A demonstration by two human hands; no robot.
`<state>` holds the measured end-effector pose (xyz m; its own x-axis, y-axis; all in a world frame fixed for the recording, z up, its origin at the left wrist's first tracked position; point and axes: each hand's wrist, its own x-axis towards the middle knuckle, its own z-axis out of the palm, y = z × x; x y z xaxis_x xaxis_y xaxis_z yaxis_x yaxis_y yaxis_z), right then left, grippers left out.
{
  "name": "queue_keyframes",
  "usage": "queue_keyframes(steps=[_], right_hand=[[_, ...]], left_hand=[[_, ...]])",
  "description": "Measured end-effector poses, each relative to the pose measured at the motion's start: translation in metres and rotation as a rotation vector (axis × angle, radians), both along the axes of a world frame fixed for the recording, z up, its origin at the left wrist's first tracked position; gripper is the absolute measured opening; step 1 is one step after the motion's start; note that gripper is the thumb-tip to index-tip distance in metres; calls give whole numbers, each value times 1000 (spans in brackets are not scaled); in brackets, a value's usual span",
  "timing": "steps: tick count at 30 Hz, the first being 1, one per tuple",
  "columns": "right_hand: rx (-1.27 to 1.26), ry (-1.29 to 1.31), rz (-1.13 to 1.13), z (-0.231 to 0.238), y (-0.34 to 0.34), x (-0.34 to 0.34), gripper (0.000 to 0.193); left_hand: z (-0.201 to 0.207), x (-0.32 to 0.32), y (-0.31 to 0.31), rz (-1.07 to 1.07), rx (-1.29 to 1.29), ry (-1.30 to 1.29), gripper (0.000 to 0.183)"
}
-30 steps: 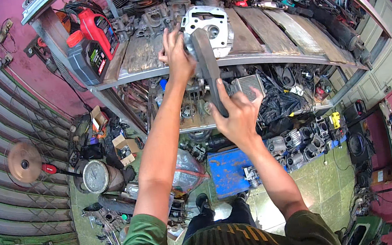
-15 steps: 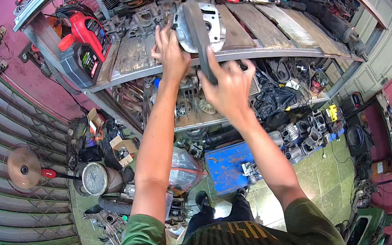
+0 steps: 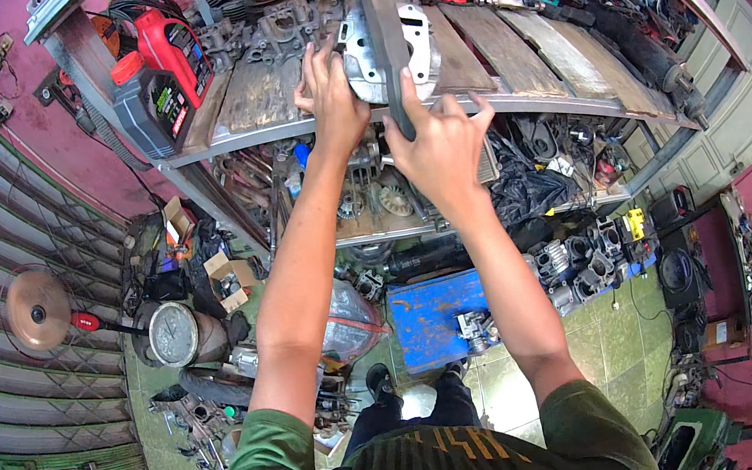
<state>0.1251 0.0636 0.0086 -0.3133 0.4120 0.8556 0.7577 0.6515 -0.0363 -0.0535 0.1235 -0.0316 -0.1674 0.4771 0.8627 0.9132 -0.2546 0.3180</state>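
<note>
A flat-faced metal engine part with holes, like a cylinder head (image 3: 367,65), is held up at the front edge of the wooden shelf. My left hand (image 3: 335,96) grips its left side, fingers bent around the edge. A long dark-grey flat bar, like a file or sharpening stone (image 3: 386,36), lies lengthwise across its face. My right hand (image 3: 442,144) holds the bar's near end, with the index finger stretched along it and the thumb on the other side. The bar covers the middle of the face.
Oil bottles (image 3: 152,108) stand at the shelf's left end. Engine parts (image 3: 280,32) crowd behind my left hand. Below are a blue board (image 3: 432,323), several cylinders (image 3: 582,264) on the floor, and a fan (image 3: 39,311) at left.
The bar, blurred by motion before, now shows sharply; its far end has shifted right and slightly away from me. My left hand keeps its grip on the engine part.
</note>
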Motion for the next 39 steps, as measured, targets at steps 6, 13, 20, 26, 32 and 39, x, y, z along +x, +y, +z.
queue_keyframes(steps=[6, 13, 20, 26, 32, 39], right_hand=[[-148, 40, 249, -64, -55, 34, 71], [-52, -21, -25, 5, 18, 12, 63], [-247, -30, 199, -30, -45, 51, 67], [-155, -28, 26, 22, 33, 17, 60], [-202, 91, 215, -57, -41, 50, 61], [-39, 57, -28, 1, 25, 26, 62]], left_hand=[[-1, -10, 1, 23, -29, -75, 69], [-3, -2, 9, 1, 11, -44, 67], [0, -13, 6, -9, -68, -41, 65], [-3, -5, 7, -41, -4, -43, 60], [-3, -11, 2, 9, -48, -48, 64], [-1, 1, -1, -43, 12, -62, 60]])
